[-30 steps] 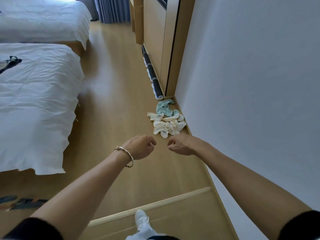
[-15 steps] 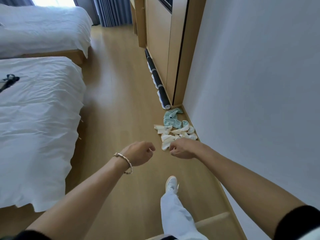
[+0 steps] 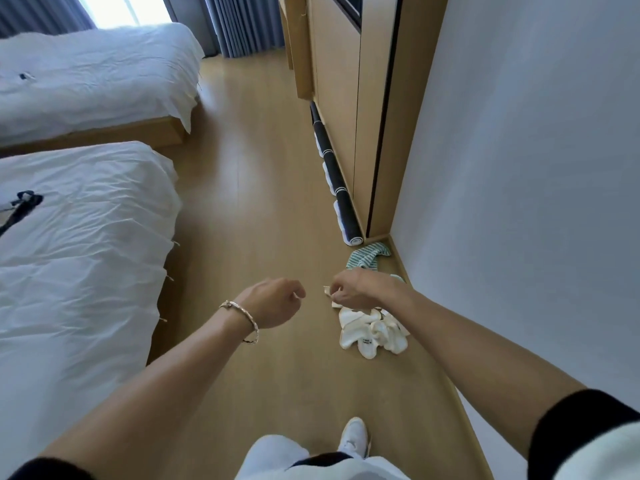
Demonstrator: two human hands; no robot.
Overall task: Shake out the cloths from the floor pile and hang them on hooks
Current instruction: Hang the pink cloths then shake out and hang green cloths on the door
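Fingers of your left hand (image 3: 273,301) curl on nothing. Your right hand (image 3: 360,287), curled too, hangs over the crumpled cream-and-green cloth pile (image 3: 375,332) at one o'clock on the pale wooden floor (image 3: 259,202); whether it grips any cloth is unclear.

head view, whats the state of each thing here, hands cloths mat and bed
cream cloths: crumpled in a heap on the floor
green striped cloth: bunched on the floor by the wall
left hand: fingers curled, holding nothing
right hand: fingers curled over the cream cloths, contact unclear
dark mat: rolled up, lying along the cabinet base
near bed: covered, sheet wrinkled
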